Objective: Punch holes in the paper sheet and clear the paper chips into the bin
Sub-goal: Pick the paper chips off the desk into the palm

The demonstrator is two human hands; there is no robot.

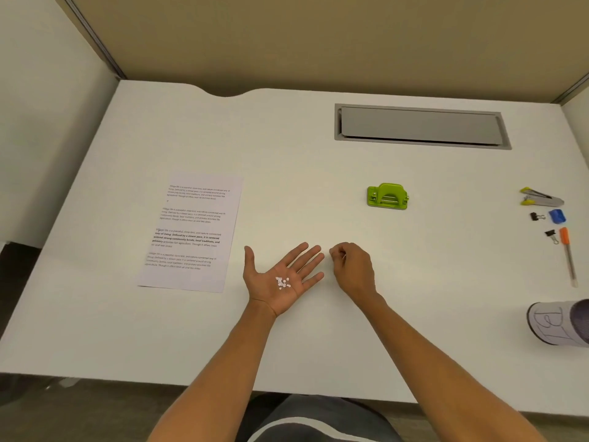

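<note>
My left hand (280, 275) lies palm up on the white desk (318, 173), fingers spread, with a small heap of white paper chips (282, 282) in the palm. My right hand (352, 266) hovers just right of it, fingers pinched together near the left fingertips; whether a chip sits between them I cannot tell. The printed paper sheet (194, 232) lies flat to the left. A green hole punch (387, 196) stands behind the hands, to the right. A paper-wrapped cylindrical container (561, 322) lies on its side at the right edge.
Along the right edge lie a stapler (540, 197), a blue clip (557, 216), two black binder clips (537, 216), and an orange-capped pen (568, 253). A grey cable hatch (420, 126) is set into the back of the desk. Partition walls enclose the desk.
</note>
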